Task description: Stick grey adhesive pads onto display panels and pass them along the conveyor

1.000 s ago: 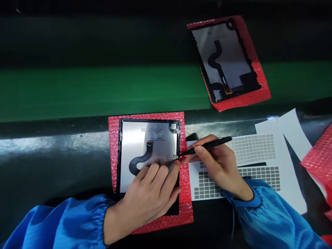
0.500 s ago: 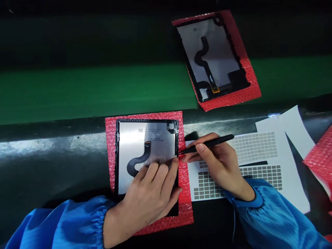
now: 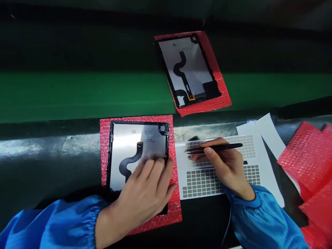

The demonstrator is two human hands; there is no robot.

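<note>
A tablet display panel (image 3: 118, 138), silver-backed with a black frame and a wavy black ribbon cable (image 3: 125, 166), lies on red bubble wrap (image 3: 103, 152). Across its lower right part rests my left hand (image 3: 145, 193), fingers laid along the surface and reaching the right edge; it holds nothing. My right hand (image 3: 228, 169) pinches black tweezers (image 3: 227, 147) pen-like, their tips pointing left above a white sheet of small grey stickers (image 3: 201, 183). Whether a sticker is between the tips is too blurred to tell.
Farther back, a second display panel (image 3: 194, 69) lies on red bubble wrap (image 3: 220, 86) over a green surface (image 3: 77, 97). White paper (image 3: 273, 135) and more red bubble wrap (image 3: 306, 155) lie on the right side of the dark table (image 3: 52, 166).
My right hand has drawn the tweezers away from the panel's right edge, rightward over the sticker sheet. My left hand stays on the panel. The whole view has shifted a little.
</note>
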